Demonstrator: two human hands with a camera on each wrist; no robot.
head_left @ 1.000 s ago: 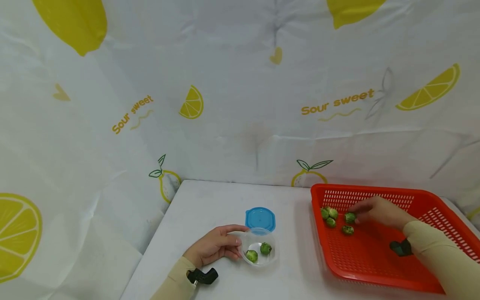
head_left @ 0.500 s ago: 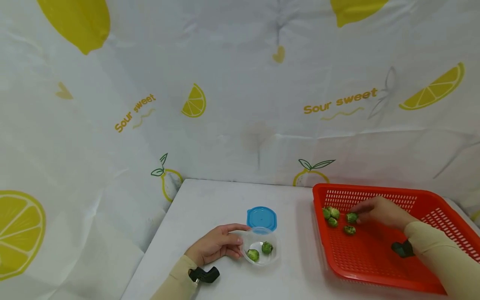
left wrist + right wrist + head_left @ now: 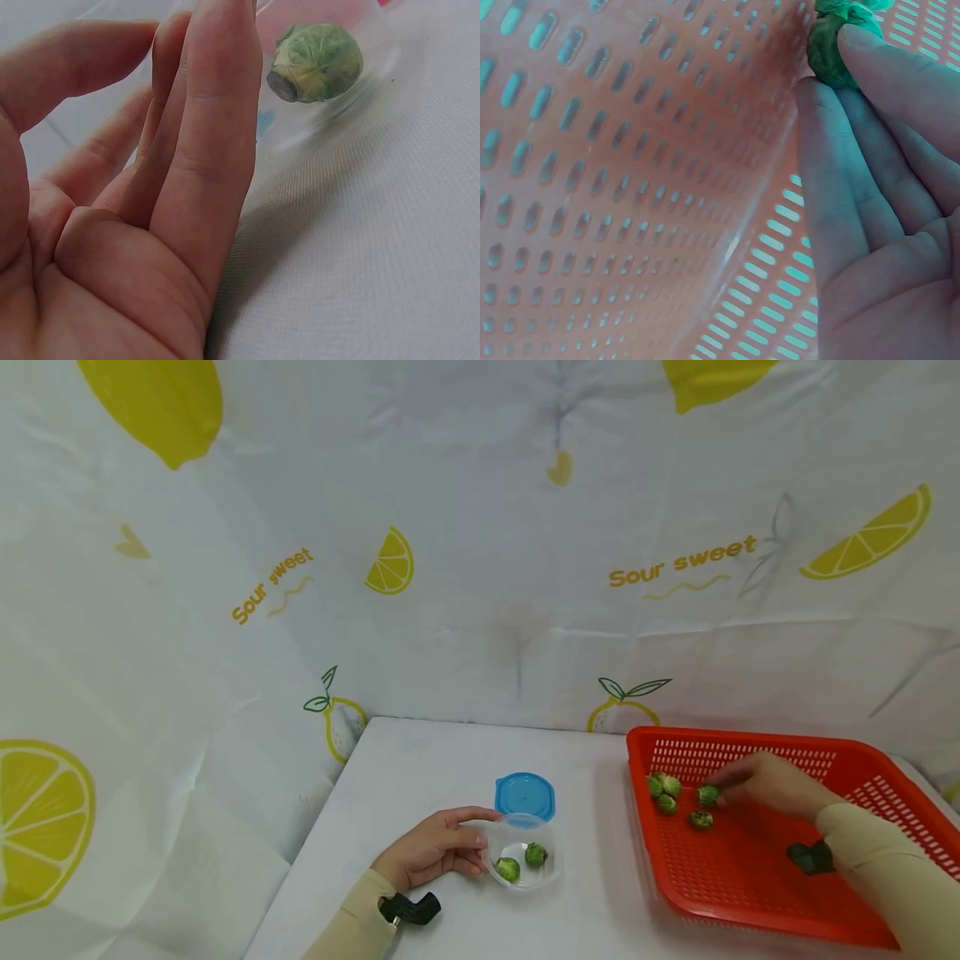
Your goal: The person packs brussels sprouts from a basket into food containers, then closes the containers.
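Observation:
My left hand (image 3: pixel 435 847) grips the side of a clear plastic container (image 3: pixel 556 870) on the table, with the thumb at its rim. Inside the container sit two Brussels sprouts; one Brussels sprout (image 3: pixel 319 64) shows through its wall in the left wrist view. Over in the red plastic basket (image 3: pixel 750 877), my right hand (image 3: pixel 768 785) pinches another Brussels sprout (image 3: pixel 831 49) between thumb and fingers, low near the basket floor. A loose sprout (image 3: pixel 701 820) lies just in front of that hand. Several more sprouts (image 3: pixel 667 787) cluster in the basket's far left corner.
A blue lid (image 3: pixel 525 795) lies flat on the white table (image 3: pixel 420 760) right behind the container. The basket's perforated wall (image 3: pixel 592 180) rises beside my right hand. A white cloth (image 3: pixel 480 568) printed with lemons hangs behind and to the left of the table.
The head view has shifted a little, so the scene sits slightly farther right. Both hands keep almost the same positions on the container and the sprout.

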